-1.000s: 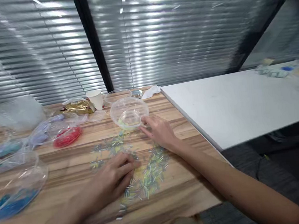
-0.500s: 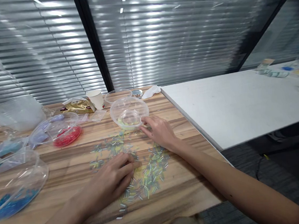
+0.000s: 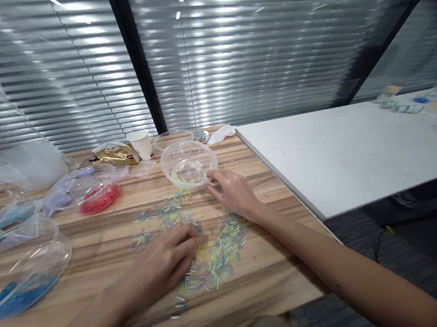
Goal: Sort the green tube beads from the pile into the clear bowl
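Note:
Small clear, yellow and greenish tube-shaped pieces (image 3: 225, 248) lie scattered over the wooden table. My left hand (image 3: 173, 255) rests among them with its fingers curled and closed; whatever is at its fingertips is too small to name. Behind the pieces is a clear round bowl (image 3: 188, 158), tilted towards me, with some yellow pieces in its bottom. My right hand (image 3: 230, 190) grips the bowl's right rim between thumb and fingers.
At the left are a clear container with blue pieces (image 3: 28, 294), another with red pieces (image 3: 100, 198), and plastic bags (image 3: 25, 163). A paper cup (image 3: 140, 144), gold packet (image 3: 115, 155) and white tissue (image 3: 221, 133) stand behind. A white table (image 3: 346, 153) adjoins on the right.

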### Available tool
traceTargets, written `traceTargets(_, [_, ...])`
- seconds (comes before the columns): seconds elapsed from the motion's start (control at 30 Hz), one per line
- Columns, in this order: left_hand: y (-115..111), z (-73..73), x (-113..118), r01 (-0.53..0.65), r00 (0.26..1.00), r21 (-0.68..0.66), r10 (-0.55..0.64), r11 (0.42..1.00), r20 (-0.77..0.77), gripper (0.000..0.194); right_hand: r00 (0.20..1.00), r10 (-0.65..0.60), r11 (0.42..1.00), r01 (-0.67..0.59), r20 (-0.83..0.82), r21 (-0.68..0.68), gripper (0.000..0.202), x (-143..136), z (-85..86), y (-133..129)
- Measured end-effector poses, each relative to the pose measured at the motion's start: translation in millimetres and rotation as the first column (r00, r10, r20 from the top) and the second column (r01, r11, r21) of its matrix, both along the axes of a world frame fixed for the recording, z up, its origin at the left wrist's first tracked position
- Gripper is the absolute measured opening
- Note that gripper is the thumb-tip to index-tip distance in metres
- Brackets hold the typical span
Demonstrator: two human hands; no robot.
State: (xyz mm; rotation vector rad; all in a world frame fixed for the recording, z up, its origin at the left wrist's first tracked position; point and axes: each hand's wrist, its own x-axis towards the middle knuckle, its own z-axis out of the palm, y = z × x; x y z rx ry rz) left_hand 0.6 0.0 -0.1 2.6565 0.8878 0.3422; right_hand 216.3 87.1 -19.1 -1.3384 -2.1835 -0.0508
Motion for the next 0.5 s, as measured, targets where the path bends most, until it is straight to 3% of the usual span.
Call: traceTargets(0.5, [-0.8,0.5,0.1,0.008,0.999,-0.006,-0.008,1.0,-0.044,0.033,1.0,0.011,0.999,-0.011,-0.019,-0.048,0.024,-0.4,2.1,-1.8])
